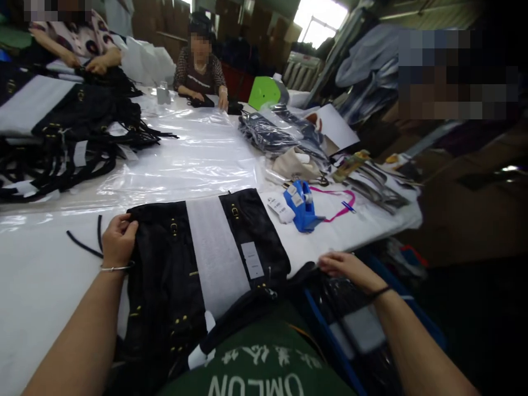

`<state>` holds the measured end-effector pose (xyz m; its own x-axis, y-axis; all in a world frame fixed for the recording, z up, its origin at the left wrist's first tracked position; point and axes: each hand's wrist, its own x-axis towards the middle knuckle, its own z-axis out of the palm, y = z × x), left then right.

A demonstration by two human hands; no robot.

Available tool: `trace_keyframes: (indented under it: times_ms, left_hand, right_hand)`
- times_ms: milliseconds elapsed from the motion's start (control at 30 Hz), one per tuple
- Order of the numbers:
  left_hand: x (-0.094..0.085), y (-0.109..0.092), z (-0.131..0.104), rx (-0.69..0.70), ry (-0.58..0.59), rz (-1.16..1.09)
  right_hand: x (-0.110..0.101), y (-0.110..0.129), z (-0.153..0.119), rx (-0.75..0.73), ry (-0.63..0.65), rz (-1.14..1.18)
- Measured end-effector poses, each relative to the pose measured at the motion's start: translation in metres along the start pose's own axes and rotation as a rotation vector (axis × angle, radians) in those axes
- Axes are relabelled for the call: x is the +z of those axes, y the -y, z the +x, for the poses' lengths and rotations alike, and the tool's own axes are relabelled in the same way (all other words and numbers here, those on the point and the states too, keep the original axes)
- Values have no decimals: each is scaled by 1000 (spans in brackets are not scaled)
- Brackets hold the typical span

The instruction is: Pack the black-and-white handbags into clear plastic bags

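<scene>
A black bag [160,264] with brass-coloured buckles lies flat on the white table, partly against my body. Around its middle runs a white sheet [214,247], and a grey tag [252,260] rests on its right side. My left hand [119,239] is closed on the bag's far left corner, thumb on top. Thin black cords [82,243] stick out left of that hand. Off the bag's right side, my right hand [342,267] pinches the end of a black strap [305,271]. The strap's other end runs toward the bag's near edge.
Clear plastic bags [193,148] cover the table beyond. More black bags [82,115] are piled at left. A blue tape dispenser [304,209] stands at right, near plastic-wrapped goods [280,129]. Below my right arm is a blue crate [330,335]. Two people work across the table.
</scene>
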<state>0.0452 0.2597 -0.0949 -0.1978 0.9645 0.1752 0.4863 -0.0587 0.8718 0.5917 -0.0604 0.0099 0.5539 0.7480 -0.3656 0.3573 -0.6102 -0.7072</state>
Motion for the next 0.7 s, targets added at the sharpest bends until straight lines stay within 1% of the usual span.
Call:
trace_keyframes:
  times_ms: [33,67,100,133,200,267,300,333,400,433,500,533,600,633,700]
  left_hand:
    - [0,1,0,-15,-12,-6]
    - [-1,0,1,-28,-26,-4]
    - [-2,-3,1,-40,-41,5]
    - [-3,-8,0,-53,-49,27]
    - [-8,-23,-2,-97,-31,89]
    - [-15,-41,-8,-170,50,133]
    - [-19,-49,-12,-206,105,138]
    - [-22,-57,-16,-234,162,142]
    - [-26,-68,-28,-254,265,192]
    - [-27,-73,-34,-239,304,241]
    - [-27,-79,-46,-169,368,364]
    - [-28,-82,-50,-131,386,415]
    - [-29,-84,-56,-94,387,462]
    - [-31,-84,-58,-104,375,454]
    - [-37,-81,-60,-161,339,398]
  right_hand:
    - [-11,-19,-5,21,-58,-220]
    - [-18,-32,-9,28,-115,-397]
    - [-22,-40,-12,22,-173,-511]
    - [-24,-42,-14,7,-230,-559]
    - [-18,-33,-9,-55,-318,-519]
    - [-2,-9,5,-161,-382,-370]
    - [9,6,14,-220,-391,-266]
    - [22,21,24,-283,-366,-147]
    - [50,50,46,-383,-249,74]
    - [64,63,56,-410,-184,141]
    - [91,82,73,-422,-84,147]
    - [103,88,80,-414,-54,98]
    - [122,92,89,-416,-17,-14]
    - [130,91,92,-435,-3,-44]
    - [141,82,96,-483,21,-31]
